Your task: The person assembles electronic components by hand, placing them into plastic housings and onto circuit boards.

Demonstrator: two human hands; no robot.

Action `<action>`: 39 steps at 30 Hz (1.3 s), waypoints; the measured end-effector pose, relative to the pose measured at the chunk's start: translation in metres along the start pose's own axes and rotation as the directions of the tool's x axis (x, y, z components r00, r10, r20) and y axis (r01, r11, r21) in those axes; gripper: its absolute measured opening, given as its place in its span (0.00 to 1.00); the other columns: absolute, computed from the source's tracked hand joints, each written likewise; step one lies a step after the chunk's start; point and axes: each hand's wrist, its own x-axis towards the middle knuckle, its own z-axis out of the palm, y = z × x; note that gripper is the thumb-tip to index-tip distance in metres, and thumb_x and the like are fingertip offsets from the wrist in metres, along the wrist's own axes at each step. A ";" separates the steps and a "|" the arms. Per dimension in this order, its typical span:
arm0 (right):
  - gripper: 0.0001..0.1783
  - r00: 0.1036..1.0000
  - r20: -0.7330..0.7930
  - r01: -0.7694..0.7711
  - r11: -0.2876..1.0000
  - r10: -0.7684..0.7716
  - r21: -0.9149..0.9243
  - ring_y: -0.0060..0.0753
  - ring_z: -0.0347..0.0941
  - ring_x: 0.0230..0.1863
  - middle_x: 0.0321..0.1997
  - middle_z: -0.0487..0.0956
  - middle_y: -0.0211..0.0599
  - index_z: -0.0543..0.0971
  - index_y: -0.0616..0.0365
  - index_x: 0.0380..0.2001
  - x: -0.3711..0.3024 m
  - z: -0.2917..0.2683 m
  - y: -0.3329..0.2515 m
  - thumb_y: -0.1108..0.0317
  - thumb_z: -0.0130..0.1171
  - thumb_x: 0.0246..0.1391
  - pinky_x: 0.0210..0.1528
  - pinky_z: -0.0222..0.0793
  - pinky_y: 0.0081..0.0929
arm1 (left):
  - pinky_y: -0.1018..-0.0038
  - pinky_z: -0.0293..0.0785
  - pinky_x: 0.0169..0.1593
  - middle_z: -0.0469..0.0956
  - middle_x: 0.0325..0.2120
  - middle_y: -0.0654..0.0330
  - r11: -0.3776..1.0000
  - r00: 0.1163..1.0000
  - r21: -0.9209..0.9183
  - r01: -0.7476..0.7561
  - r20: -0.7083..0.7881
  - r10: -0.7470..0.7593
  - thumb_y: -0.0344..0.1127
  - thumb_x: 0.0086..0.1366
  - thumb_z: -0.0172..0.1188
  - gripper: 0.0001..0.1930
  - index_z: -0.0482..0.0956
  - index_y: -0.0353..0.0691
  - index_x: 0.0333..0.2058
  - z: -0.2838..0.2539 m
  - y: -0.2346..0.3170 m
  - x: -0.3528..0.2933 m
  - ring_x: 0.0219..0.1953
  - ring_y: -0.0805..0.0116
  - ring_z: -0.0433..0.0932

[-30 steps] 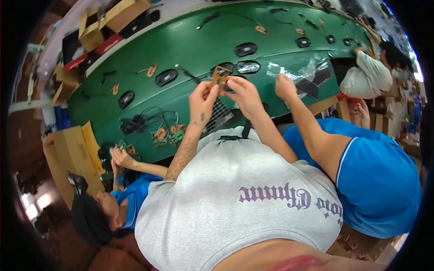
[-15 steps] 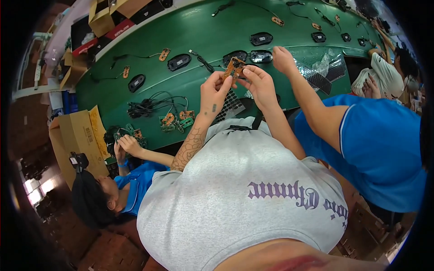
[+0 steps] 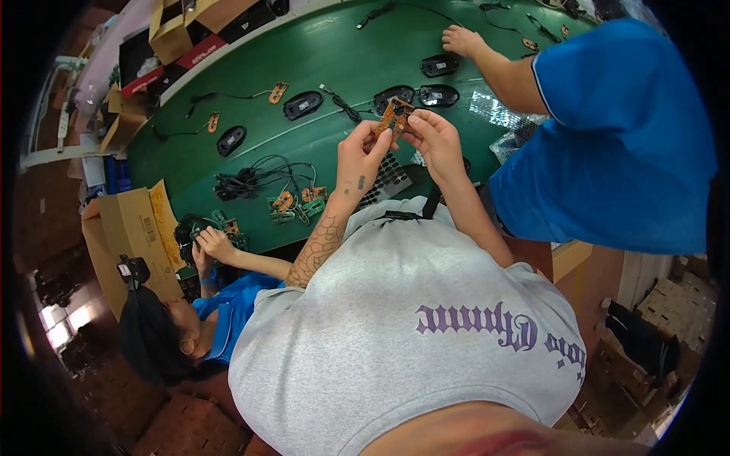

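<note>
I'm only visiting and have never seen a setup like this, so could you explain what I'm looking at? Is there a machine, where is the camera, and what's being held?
There is no machine doing the handling here, just a person working with bare hands. The camera is worn on the head and looks down, so the grey shirt below is the wearer's own. Its wide lens makes straight edges look bent.

The left hand and right hand together hold a small orange circuit board. On the green table lie dark oval shells, a tangle of black cables and a cluster of orange and green boards.

Two co-workers in blue are close by: one hand is at the left, another over the table at the right.
</note>
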 end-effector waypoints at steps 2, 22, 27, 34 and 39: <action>0.08 1.000 -0.012 0.009 1.000 -0.009 0.000 0.28 0.76 0.39 0.40 0.79 0.42 0.75 0.66 0.41 0.000 0.001 0.000 0.74 0.54 0.61 0.46 0.74 0.22 | 0.85 0.67 0.30 0.81 0.25 0.62 1.000 1.000 0.003 0.002 0.002 -0.002 0.31 0.65 0.56 0.07 0.78 0.34 0.38 0.000 0.001 0.000 0.27 0.78 0.76; 0.18 0.980 -0.121 0.161 0.987 -0.157 0.024 0.30 0.76 0.42 0.45 0.77 0.47 0.69 0.66 0.53 0.000 0.000 0.011 0.75 0.54 0.61 0.45 0.72 0.21 | 0.86 0.59 0.24 0.80 0.23 0.64 0.999 0.996 -0.030 -0.045 0.072 0.047 0.32 0.66 0.55 0.08 0.78 0.35 0.39 0.005 -0.009 0.008 0.21 0.82 0.68; 0.19 0.980 -0.127 0.153 0.988 -0.156 -0.031 0.30 0.76 0.43 0.47 0.78 0.46 0.70 0.66 0.54 -0.007 0.006 0.000 0.75 0.55 0.60 0.45 0.72 0.20 | 0.88 0.55 0.24 0.80 0.24 0.65 0.986 0.999 -0.160 0.048 0.013 -0.046 0.32 0.68 0.54 0.07 0.78 0.36 0.39 0.004 -0.004 0.007 0.20 0.85 0.63; 0.17 0.991 0.018 0.129 0.877 -0.136 -0.464 0.26 0.77 0.41 0.43 0.80 0.40 0.76 0.64 0.50 -0.023 0.008 -0.007 0.75 0.59 0.56 0.44 0.72 0.17 | 0.88 0.56 0.24 0.80 0.25 0.64 0.994 0.992 -0.097 -0.052 -0.118 0.040 0.33 0.68 0.54 0.07 0.77 0.36 0.38 0.003 -0.001 0.013 0.20 0.85 0.64; 0.15 0.986 0.098 0.167 0.861 -0.137 -0.481 0.24 0.77 0.38 0.39 0.82 0.37 0.79 0.63 0.46 -0.025 0.010 0.001 0.77 0.62 0.53 0.43 0.72 0.16 | 0.87 0.58 0.24 0.79 0.24 0.64 0.990 0.978 -0.025 -0.141 -0.158 0.135 0.33 0.68 0.55 0.07 0.76 0.36 0.38 0.007 -0.004 0.013 0.21 0.83 0.66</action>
